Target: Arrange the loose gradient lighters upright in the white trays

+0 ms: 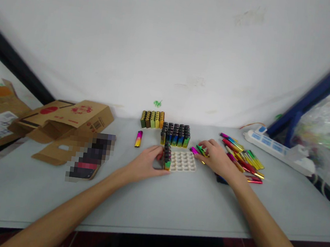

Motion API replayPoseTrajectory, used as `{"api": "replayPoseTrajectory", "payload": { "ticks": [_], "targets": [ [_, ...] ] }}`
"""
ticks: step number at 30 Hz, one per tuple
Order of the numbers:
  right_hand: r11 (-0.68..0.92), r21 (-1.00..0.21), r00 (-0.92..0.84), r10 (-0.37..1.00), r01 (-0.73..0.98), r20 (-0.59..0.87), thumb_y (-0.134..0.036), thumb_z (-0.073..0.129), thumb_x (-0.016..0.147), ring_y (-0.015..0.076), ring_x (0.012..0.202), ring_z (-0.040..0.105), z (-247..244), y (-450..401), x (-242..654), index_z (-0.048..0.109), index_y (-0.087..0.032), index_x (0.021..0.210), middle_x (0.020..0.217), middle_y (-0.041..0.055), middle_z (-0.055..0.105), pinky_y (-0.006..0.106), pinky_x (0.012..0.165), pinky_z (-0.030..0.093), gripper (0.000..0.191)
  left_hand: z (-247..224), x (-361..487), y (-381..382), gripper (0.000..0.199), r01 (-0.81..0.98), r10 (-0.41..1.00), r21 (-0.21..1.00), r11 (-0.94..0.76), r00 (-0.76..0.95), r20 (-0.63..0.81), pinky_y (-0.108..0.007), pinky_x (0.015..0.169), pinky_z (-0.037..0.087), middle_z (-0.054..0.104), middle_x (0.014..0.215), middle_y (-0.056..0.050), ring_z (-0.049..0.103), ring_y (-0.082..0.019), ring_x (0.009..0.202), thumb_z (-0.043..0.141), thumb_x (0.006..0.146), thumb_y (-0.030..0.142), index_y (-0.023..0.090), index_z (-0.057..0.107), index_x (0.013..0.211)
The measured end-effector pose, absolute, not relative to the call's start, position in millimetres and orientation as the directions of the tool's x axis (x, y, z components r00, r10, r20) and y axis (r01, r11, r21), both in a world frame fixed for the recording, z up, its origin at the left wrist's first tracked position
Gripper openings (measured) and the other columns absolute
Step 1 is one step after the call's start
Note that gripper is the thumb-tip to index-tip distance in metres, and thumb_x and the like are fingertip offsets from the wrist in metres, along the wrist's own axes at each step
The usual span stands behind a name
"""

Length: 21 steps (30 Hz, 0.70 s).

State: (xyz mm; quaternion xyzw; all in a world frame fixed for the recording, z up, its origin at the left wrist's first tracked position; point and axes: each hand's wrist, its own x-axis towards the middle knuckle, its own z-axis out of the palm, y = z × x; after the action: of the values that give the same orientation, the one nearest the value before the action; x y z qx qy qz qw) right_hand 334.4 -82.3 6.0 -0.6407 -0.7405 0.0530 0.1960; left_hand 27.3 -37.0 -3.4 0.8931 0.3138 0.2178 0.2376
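Pale grey surface (154,206) carrying everything. Open cardboard box (89,118) toward left, phone (93,156) beside it. White power strip (278,151) at far right. Left hand (145,163) curved round left end of white tray (182,161), at column of upright lighters (166,158); grip unclear. Right hand (215,155) closed over green lighter (200,150), between tray and loose metallic lighters (243,157). Dark-topped lighter block (175,135) standing behind tray. Single pink-yellow lighter (138,139) lying left of block.
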Motion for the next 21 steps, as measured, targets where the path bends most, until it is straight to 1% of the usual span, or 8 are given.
{"api": "replayPoseTrajectory", "payload": {
  "ticks": [4,8,11,12,14,17,19,21],
  "targets": [
    [0.119,-0.321,-0.054,0.977,0.940,0.204,-0.032,0.059,0.103,0.0259,0.093,0.072,-1,-80,336,0.069,-0.014,0.119,0.112,0.0164,0.071,0.036,0.088,0.054,0.026,-6,27,-36,0.049,0.463,0.666,0.554,-0.692,0.705,0.242,-0.031,0.073,0.045,0.057,0.089,-0.001,0.057,-0.021,0.081,0.083,0.079,0.054,0.023,0.044,0.083],
    [0.055,-0.297,-0.009,0.988,0.953,0.155,-0.024,0.063,0.099,0.0296,0.103,0.072,-5,-77,337,0.064,-0.009,0.130,0.120,0.0215,0.073,0.038,0.096,0.052,0.034,-6,27,-36,0.048,0.453,0.657,0.551,-0.701,0.710,0.252,-0.032,0.073,0.045,0.057,0.089,-0.001,0.057,-0.022,0.082,0.082,0.080,0.053,0.022,0.046,0.085],
    [0.072,-0.328,-0.012,0.983,0.942,0.181,-0.022,0.060,0.098,0.0315,0.105,0.072,1,-77,338,0.068,-0.011,0.117,0.114,0.0208,0.074,0.040,0.096,0.052,0.023,-6,27,-36,0.048,0.447,0.652,0.552,-0.704,0.714,0.254,-0.032,0.073,0.045,0.056,0.089,-0.001,0.057,-0.022,0.082,0.082,0.080,0.053,0.022,0.045,0.085],
    [0.087,-0.371,-0.008,0.978,0.924,0.208,-0.022,0.058,0.099,0.0313,0.103,0.072,3,-77,338,0.069,-0.013,0.112,0.111,0.0198,0.074,0.041,0.095,0.052,0.020,-6,27,-36,0.048,0.447,0.653,0.552,-0.704,0.714,0.254,-0.032,0.073,0.045,0.056,0.089,-0.001,0.057,-0.022,0.082,0.082,0.081,0.053,0.022,0.045,0.085],
    [0.111,-0.552,0.017,0.975,0.826,0.222,-0.028,0.054,0.101,0.0285,0.094,0.074,9,-80,335,0.064,-0.016,0.112,0.103,0.0157,0.074,0.040,0.088,0.055,0.020,-5,27,-36,0.048,0.446,0.653,0.553,-0.704,0.713,0.256,-0.032,0.072,0.044,0.056,0.089,-0.001,0.057,-0.022,0.082,0.081,0.081,0.053,0.023,0.045,0.084],
    [0.129,-0.868,-0.031,0.991,0.480,0.131,-0.045,0.052,0.104,0.0205,0.071,0.069,16,-86,326,0.053,-0.021,0.118,0.087,0.0050,0.071,0.034,0.068,0.055,0.028,-4,27,-37,0.049,0.448,0.654,0.557,-0.700,0.714,0.248,-0.032,0.073,0.044,0.056,0.089,-0.001,0.057,-0.022,0.083,0.082,0.081,0.053,0.023,0.044,0.084],
    [0.138,-0.958,-0.112,0.987,0.252,0.113,-0.056,0.054,0.102,0.0150,0.060,0.058,19,-90,316,0.048,-0.024,0.116,0.082,-0.0005,0.067,0.029,0.058,0.047,0.035,-4,27,-37,0.049,0.455,0.659,0.558,-0.694,0.714,0.237,-0.032,0.073,0.044,0.056,0.090,-0.001,0.057,-0.022,0.084,0.082,0.081,0.053,0.023,0.044,0.085],
    [0.137,-0.985,-0.142,0.982,0.105,0.122,-0.061,0.056,0.100,0.0122,0.056,0.046,20,-93,308,0.048,-0.026,0.112,0.075,-0.0050,0.058,0.026,0.054,0.038,0.038,-3,27,-38,0.049,0.461,0.663,0.558,-0.690,0.711,0.234,-0.032,0.073,0.044,0.056,0.090,-0.001,0.057,-0.022,0.084,0.082,0.081,0.053,0.023,0.044,0.087]
  ]
}}
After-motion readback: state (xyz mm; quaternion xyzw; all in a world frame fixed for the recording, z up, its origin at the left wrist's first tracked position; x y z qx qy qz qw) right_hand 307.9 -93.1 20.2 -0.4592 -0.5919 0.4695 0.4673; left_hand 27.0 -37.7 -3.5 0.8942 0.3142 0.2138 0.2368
